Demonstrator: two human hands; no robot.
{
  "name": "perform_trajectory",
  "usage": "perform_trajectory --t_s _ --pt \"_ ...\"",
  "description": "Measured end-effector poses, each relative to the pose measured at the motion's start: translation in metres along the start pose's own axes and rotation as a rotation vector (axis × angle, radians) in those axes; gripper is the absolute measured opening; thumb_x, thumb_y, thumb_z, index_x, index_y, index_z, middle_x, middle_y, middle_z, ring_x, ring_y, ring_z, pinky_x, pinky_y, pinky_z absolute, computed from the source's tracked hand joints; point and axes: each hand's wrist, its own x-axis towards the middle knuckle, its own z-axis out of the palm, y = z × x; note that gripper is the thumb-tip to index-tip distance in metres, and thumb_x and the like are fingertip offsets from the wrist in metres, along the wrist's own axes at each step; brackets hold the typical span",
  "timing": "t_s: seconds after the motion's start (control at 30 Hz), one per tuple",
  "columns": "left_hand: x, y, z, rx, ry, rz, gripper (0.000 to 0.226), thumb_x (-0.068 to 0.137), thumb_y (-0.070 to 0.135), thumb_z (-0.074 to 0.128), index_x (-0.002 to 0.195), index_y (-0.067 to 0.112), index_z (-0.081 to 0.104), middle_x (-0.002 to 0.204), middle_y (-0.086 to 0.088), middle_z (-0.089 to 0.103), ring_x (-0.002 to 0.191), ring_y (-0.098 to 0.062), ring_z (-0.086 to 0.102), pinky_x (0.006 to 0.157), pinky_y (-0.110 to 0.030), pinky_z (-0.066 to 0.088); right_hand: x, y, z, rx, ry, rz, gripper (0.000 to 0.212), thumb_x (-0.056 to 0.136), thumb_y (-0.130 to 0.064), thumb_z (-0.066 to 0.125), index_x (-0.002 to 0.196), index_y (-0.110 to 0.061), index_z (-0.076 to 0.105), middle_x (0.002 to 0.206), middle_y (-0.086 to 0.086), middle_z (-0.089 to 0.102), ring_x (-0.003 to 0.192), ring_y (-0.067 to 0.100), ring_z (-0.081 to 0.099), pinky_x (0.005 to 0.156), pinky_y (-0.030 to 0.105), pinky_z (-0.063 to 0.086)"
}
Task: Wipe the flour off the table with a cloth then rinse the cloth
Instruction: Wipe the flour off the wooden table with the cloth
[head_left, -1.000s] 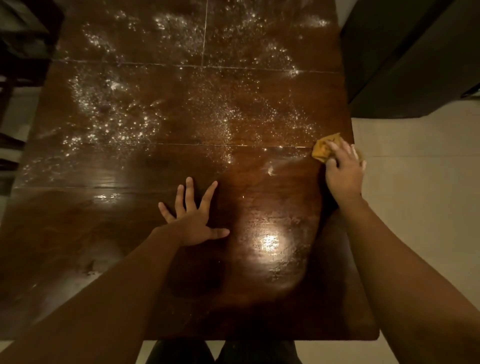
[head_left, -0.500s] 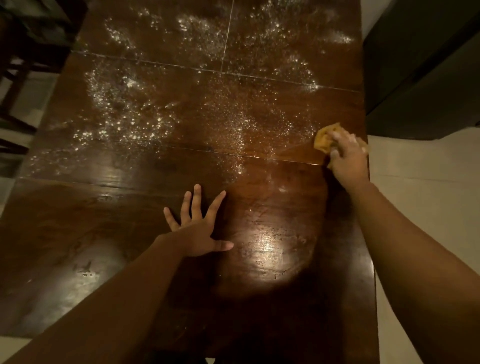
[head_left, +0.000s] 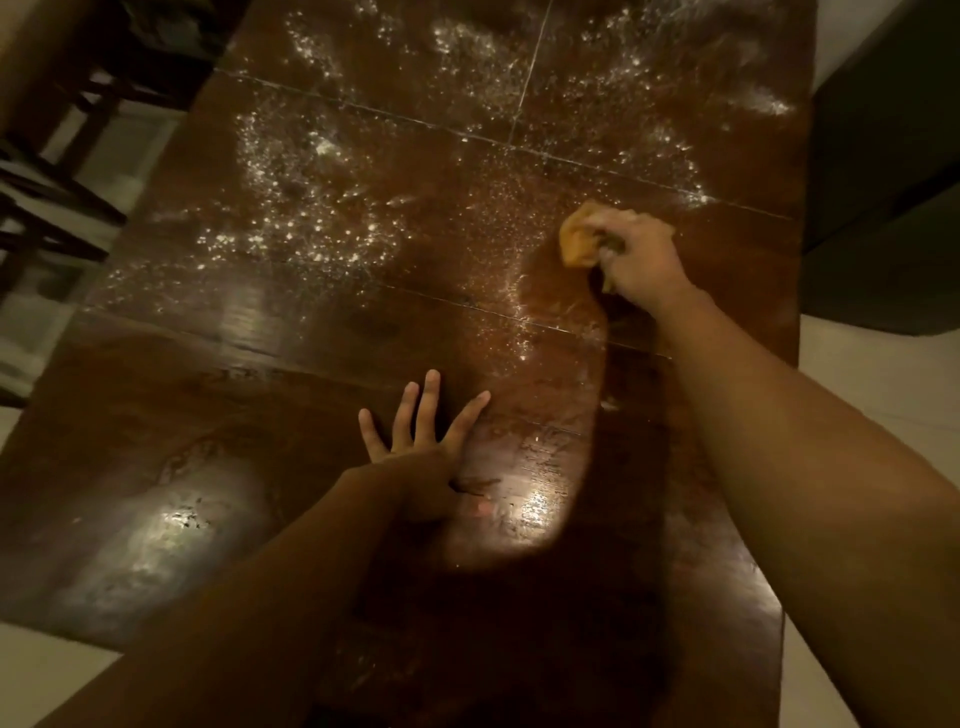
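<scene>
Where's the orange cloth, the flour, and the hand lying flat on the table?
cloth (head_left: 577, 240), head view, on the uncovered orange part.
flour (head_left: 311, 228), head view, on a thick white patch.
left hand (head_left: 418, 480), head view, on the back of the hand.

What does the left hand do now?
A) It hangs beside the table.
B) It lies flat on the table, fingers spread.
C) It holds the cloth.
B: the left hand rests open on the table; the right hand grips the cloth.

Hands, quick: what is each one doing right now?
Left hand: open, fingers spread flat on the table.
Right hand: gripping the yellow cloth.
</scene>
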Motion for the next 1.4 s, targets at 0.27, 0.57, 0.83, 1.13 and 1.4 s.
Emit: perform_trajectory --t_s 0.27,0.57,0.83,1.13,1.4 --pt "0.000 0.001 0.001 -0.001 0.018 -0.005 0.117 0.068 0.073 0.063 0.127 0.059 -0.037 0.132 -0.002 -0.061 0.126 -0.028 -0.050 0.098 -0.074 -0.018 0.002 -0.089 0.069 -0.244 -0.218 -0.395 0.055 0.096 0.000 0.047 0.141 -0.031 0.054 0.162 0.002 0.030 0.152 0.027 0.016 0.124 0.050 0.005" --pt "0.001 0.001 0.003 0.026 0.053 -0.014 0.114 0.067 0.077 0.057 0.129 0.057 -0.037 0.135 -0.005 -0.058 0.128 -0.029 -0.047 0.097 -0.072 -0.021 0.014 -0.077 0.076 -0.020 0.282 0.000 0.049 0.094 0.002 0.047 0.127 -0.030 0.066 0.149 0.004 0.051 0.141 0.028 0.041 0.120 0.051 0.025" --pt "0.002 0.003 0.005 0.007 0.060 -0.031 0.119 0.065 0.074 0.064 0.128 0.059 -0.037 0.131 -0.002 -0.061 0.128 -0.027 -0.048 0.099 -0.072 -0.020 -0.038 -0.032 0.051 0.020 -0.278 -0.418 0.047 0.090 0.005 0.059 0.107 -0.037 0.072 0.139 -0.010 0.058 0.141 0.015 0.042 0.124 0.041 0.011" --pt "-0.001 -0.001 -0.002 0.006 0.001 0.008 0.117 0.068 0.076 0.060 0.126 0.058 -0.040 0.129 -0.003 -0.062 0.126 -0.030 -0.049 0.097 -0.073 -0.020 -0.137 0.003 0.075 -0.005 0.051 -0.210 0.047 0.087 0.005 0.059 0.119 -0.026 0.071 0.147 -0.003 0.052 0.147 0.023 0.030 0.121 0.053 0.008" --pt "-0.003 0.001 -0.002 0.013 0.008 0.001 0.117 0.065 0.079 0.060 0.125 0.060 -0.039 0.131 -0.002 -0.061 0.125 -0.029 -0.049 0.098 -0.073 -0.019 -0.167 0.084 0.015 -0.003 0.405 0.276 0.042 0.097 -0.017 0.052 0.136 -0.029 0.058 0.153 0.003 0.046 0.146 0.025 0.032 0.121 0.058 0.017"
